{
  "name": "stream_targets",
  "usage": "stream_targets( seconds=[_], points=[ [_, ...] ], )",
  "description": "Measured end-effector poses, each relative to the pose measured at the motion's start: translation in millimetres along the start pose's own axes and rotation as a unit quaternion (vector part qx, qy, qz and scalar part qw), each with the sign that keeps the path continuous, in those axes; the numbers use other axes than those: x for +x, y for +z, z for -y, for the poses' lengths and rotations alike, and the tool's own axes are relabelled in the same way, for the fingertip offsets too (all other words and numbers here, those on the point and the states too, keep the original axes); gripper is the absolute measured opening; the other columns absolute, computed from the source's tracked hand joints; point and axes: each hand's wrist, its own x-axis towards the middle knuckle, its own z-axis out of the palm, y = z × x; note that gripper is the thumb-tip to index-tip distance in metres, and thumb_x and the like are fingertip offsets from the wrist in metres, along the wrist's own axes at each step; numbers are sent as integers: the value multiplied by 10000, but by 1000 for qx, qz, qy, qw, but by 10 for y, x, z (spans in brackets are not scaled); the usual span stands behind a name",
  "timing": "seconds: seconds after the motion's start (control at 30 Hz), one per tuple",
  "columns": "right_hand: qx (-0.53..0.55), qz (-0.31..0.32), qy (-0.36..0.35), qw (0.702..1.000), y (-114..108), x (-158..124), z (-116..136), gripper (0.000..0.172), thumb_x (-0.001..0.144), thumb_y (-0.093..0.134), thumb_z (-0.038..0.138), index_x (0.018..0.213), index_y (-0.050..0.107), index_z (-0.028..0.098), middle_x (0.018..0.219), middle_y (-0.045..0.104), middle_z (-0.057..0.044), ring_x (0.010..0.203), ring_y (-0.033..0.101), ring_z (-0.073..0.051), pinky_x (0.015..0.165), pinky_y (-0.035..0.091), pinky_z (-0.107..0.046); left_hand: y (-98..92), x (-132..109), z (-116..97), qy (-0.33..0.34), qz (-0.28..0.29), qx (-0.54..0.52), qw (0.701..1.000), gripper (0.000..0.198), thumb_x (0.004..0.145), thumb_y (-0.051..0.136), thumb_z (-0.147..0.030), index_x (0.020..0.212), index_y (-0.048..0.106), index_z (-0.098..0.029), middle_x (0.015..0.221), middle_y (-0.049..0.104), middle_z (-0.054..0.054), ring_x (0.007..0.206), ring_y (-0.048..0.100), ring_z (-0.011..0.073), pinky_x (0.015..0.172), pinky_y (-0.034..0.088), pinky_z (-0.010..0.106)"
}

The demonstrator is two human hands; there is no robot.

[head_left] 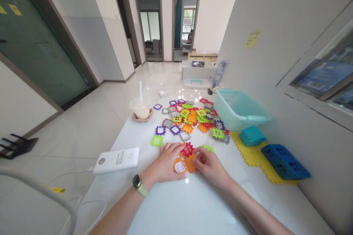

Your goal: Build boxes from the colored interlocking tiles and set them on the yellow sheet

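A small group of square puzzle tiles with toothed edges lies at the front of the white table: a red tile at the top, an orange tile with a white window grid at lower left and a plain orange tile at lower right. Their edges meet; whether every edge is locked cannot be seen. My left hand wraps round the left side, fingers above and thumb below. On the right, my right hand has its bent fingers on the edge of the plain orange tile. A light green tile lies just beyond it.
Many loose coloured tiles are heaped beyond my hands. A mint tub, a teal block and a blue block stand at right. At left are a lidded cup with straw and a white power bank with a cable.
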Motion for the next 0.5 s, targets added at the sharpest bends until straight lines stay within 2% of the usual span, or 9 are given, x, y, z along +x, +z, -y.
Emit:
stream_targets(
  seconds=[0.1,0.2,0.33,0.4,0.5],
  points=[
    [-89,-6,-20,996,19,-17,-3,200,840,554,234,1031,603,206,617,597,41,562,558,-155,543,395,-257,-9,3,8,-3,6,-16,1000,971,604,815,-373,1460,372,-255,1465,449,88,1303,382,340,1103,309,475],
    [-154,7,-14,988,7,-12,-12,256,857,583,282,1102,590,211,663,631,24,591,588,-175,563,414,-271,-15,5,9,-5,15,-21,1000,997,604,804,-368,1481,342,-260,1485,435,89,1314,371,348,1104,302,484],
    [-250,-81,-51,963,22,48,-26,436,882,593,385,1264,553,179,991,672,-106,911,638,-274,776,490,-375,-26,5,4,12,40,-19,999,981,614,764,-300,1490,325,-259,1520,409,65,1326,357,337,1107,292,466],
    [-241,-85,-76,964,38,90,-28,445,891,589,360,1299,560,185,1098,645,-130,1014,611,-292,862,483,-408,-37,7,-2,20,53,-19,998,981,613,741,-273,1495,313,-250,1517,417,60,1322,358,331,1102,298,454],
    [-163,-54,-70,983,52,133,-24,414,865,611,262,1274,596,201,1039,649,-91,922,622,-242,835,497,-377,-53,14,-18,21,57,-21,998,976,612,711,-251,1497,300,-255,1498,437,55,1308,365,329,1091,306,446]
  ],
)
